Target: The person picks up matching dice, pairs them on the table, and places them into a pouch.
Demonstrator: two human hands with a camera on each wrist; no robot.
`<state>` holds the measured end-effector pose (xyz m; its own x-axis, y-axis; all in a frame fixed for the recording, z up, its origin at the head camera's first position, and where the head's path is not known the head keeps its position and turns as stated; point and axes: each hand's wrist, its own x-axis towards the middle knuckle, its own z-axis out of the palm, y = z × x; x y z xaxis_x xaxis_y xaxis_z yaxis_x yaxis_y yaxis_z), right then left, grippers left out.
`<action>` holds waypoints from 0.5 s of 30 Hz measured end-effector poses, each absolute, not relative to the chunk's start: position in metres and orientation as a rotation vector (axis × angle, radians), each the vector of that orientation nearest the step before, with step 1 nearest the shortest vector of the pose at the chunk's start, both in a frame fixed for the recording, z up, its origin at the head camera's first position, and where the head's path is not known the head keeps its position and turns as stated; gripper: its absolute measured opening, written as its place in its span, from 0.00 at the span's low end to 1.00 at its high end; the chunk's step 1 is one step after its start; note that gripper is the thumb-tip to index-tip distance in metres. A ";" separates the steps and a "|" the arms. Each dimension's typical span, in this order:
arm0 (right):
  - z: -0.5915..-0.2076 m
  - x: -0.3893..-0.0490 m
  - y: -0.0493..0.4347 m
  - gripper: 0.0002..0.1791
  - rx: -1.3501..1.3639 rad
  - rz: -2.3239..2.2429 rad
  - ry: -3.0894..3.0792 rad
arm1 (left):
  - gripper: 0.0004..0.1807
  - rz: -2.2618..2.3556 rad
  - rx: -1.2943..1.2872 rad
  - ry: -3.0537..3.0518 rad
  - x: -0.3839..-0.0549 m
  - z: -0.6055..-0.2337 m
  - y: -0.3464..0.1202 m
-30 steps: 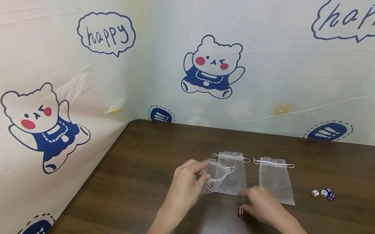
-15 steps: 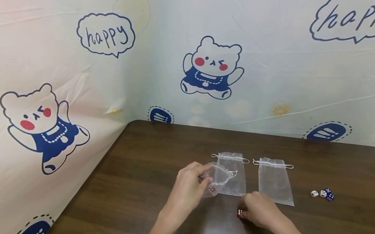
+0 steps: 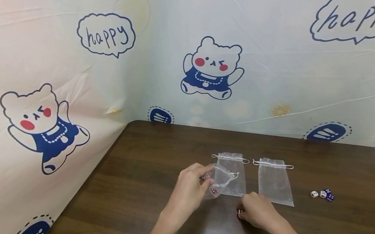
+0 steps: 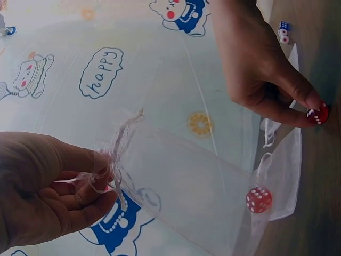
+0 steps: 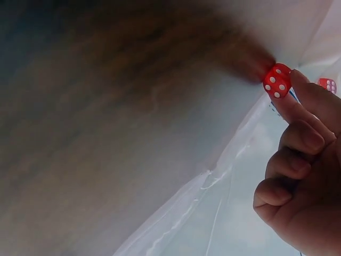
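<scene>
My left hand (image 3: 187, 187) holds a sheer white drawstring pouch (image 4: 181, 165) by its gathered mouth, thumb and fingers around the cord. Through the mesh a red die (image 4: 259, 199) with white pips shows at the bottom of the pouch. A trace of red also shows by the left fingers, too covered to make out. On the table to the right, my right hand (image 3: 260, 211) pinches another red die (image 5: 277, 81) between thumb and index finger. The right wrist view shows its other fingers curled in.
Two flat sheer pouches, one left (image 3: 230, 182) and one right (image 3: 274, 185), lie side by side beyond my hands. Several white dice (image 3: 314, 194) and blue dice (image 3: 330, 197) sit close together at the right on the brown table (image 3: 115, 192). A printed curtain (image 3: 166, 68) hangs behind.
My right index finger, extended earlier, has drawn in, and finger and thumb now pinch the red die. My left hand and its pouch have shifted slightly to the right.
</scene>
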<state>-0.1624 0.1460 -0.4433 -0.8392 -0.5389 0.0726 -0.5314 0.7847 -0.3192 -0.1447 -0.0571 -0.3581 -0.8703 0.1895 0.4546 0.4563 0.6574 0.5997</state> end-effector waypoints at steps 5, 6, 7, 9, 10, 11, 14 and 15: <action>-0.439 -0.164 0.150 0.09 -0.851 -0.536 2.966 | 0.16 -1.057 -0.514 -2.520 -0.145 -0.358 -0.057; -0.437 -0.164 0.151 0.08 -0.826 -0.553 2.969 | 0.16 -1.055 -0.516 -2.518 -0.145 -0.358 -0.057; -0.435 -0.164 0.153 0.06 -0.803 -0.571 2.975 | 0.16 -1.055 -0.519 -2.517 -0.145 -0.358 -0.057; -0.431 -0.166 0.155 0.04 -0.746 -0.601 2.995 | 0.16 -1.052 -0.526 -2.516 -0.145 -0.359 -0.057; -0.429 -0.166 0.156 0.02 -0.719 -0.616 3.008 | 0.16 -1.050 -0.528 -2.516 -0.145 -0.359 -0.057; -0.426 -0.167 0.158 0.02 -0.692 -0.634 3.025 | 0.16 -1.048 -0.531 -2.517 -0.145 -0.359 -0.057; -0.419 -0.169 0.162 0.03 -0.658 -0.678 3.095 | 0.16 -1.041 -0.537 -2.514 -0.145 -0.360 -0.056; -0.416 -0.170 0.163 0.04 -0.652 -0.691 3.128 | 0.16 -1.040 -0.540 -2.510 -0.145 -0.360 -0.056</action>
